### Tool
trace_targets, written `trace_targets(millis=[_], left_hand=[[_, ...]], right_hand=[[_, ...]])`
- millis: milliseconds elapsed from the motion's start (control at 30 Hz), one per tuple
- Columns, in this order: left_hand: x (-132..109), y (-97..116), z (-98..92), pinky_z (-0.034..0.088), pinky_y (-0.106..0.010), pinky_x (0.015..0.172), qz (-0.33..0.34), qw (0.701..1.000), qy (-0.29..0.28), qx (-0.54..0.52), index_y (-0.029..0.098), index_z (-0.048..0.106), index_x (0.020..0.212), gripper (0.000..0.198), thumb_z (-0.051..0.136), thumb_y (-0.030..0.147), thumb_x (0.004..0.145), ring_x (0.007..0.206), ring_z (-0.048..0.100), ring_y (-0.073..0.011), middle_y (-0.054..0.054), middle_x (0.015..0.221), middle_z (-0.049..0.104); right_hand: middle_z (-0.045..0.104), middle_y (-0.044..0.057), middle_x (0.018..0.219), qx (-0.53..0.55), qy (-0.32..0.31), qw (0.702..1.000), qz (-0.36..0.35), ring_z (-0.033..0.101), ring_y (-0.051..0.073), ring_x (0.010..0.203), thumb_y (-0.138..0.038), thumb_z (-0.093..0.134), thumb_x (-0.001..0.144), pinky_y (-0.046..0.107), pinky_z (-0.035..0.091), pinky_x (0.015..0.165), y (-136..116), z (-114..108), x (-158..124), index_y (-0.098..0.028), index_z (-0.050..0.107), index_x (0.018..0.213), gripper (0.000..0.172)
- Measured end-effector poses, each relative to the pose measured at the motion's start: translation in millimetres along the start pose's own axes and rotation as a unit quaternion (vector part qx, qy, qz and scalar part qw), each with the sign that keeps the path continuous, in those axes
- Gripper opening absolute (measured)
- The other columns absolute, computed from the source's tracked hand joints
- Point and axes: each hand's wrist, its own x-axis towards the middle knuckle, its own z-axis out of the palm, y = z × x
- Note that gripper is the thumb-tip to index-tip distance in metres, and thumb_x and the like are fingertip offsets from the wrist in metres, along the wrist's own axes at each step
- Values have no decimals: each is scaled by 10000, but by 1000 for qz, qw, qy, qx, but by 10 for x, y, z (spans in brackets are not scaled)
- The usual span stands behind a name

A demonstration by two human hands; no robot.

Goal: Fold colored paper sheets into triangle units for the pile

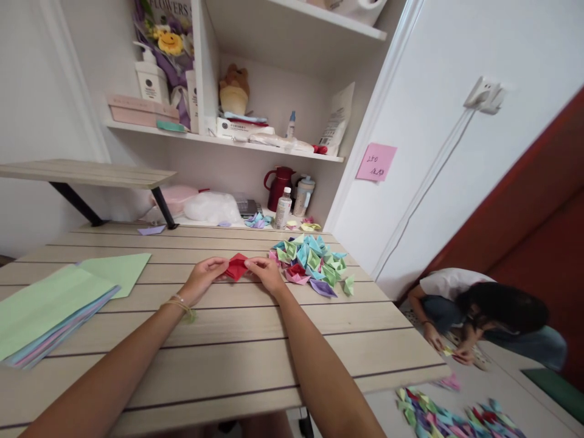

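Observation:
A partly folded red paper piece (236, 266) rests on the wooden table (237, 353) between both my hands. My left hand (204, 277) pinches its left side with closed fingers. My right hand (266, 273) pinches its right side the same way. Just right of my right hand lies a pile of finished folded paper shapes (312, 261) in blue, green, pink and purple.
A stack of flat coloured paper sheets (50, 307), green on top, lies at the table's left. Shelves behind hold bottles, a red jug (279, 184) and boxes. Another person (479, 313) crouches on the floor at right, near more folded shapes (451, 417).

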Motion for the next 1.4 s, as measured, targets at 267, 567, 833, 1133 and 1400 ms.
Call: trace_targets(millis=[267,567,833,1133,1400], left_hand=[[-30,38,35,482,-290,724,-4,999,-20,35,123,643,810,308,700,313,575,711,628,-167,-62,796,687],[-41,65,30,486,-313,735,14,999,-6,29,114,587,922,393,689,293,587,790,630,-191,-104,878,672],[-91,121,79,460,-325,815,29,999,-26,33,127,583,995,495,727,261,540,947,583,-211,-120,1064,618],[-33,22,18,473,-241,569,32,996,0,80,120,629,896,384,694,335,585,635,611,-153,-76,764,678],[-38,30,27,466,-240,513,23,995,13,95,117,620,771,324,682,376,588,516,585,-133,-44,593,646]], right_hand=[[627,-1,637,19,16,1000,16,538,104,529,-373,644,629,199,409,475,87,-20,33,-157,633,819,288],[611,4,660,-13,-10,1000,-5,516,94,520,-364,678,595,193,411,471,74,0,19,-164,619,870,345],[546,-42,548,-50,-41,998,9,421,56,443,-358,678,599,175,366,431,136,-18,28,-154,586,1068,519],[651,39,821,-39,-3,999,-4,533,113,570,-437,607,653,222,458,500,60,24,22,-179,668,895,359],[637,26,605,-95,24,995,-26,485,107,465,-428,617,654,204,392,406,79,2,20,-172,698,790,301]])
